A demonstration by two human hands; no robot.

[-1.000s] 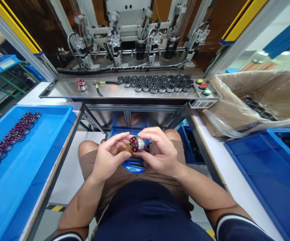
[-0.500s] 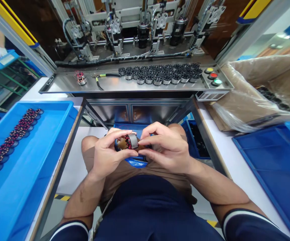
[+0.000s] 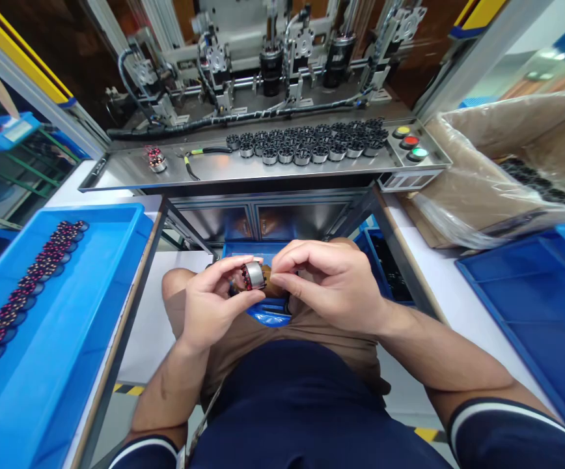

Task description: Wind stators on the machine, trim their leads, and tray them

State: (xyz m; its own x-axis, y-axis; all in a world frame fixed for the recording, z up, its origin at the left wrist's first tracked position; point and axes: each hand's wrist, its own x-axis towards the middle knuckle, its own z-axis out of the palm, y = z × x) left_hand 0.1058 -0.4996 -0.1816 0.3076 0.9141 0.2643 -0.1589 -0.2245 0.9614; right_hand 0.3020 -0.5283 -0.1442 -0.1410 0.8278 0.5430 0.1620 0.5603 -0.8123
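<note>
My left hand (image 3: 217,296) grips a motor stator (image 3: 254,276) between thumb and fingers, above my lap. The stator has a silvery metal ring, with red and dark windings on its left side and dark teeth on its right. Just right of it, my right hand (image 3: 324,280) is pinched at the fingertips, apart from the ring. A fine wire (image 3: 268,272), barely visible, runs from the stator to that pinch. On the metal ledge ahead sit one wound stator (image 3: 156,159) and wire cutters (image 3: 207,152) with yellow-black handles.
Rows of bare stators (image 3: 302,155) stand on the metal ledge (image 3: 131,170), beside the coloured buttons (image 3: 411,141). A blue tray (image 3: 68,312) on the left holds wound stators (image 3: 33,280). On the right are a plastic-lined carton (image 3: 487,195) and blue bins (image 3: 531,312). Machinery (image 3: 273,65) rises behind.
My right hand has drawn slightly away from the stator to the right, its fingertips now closed together. The left hand still holds the stator, turned a little. The head view has shifted slightly.
</note>
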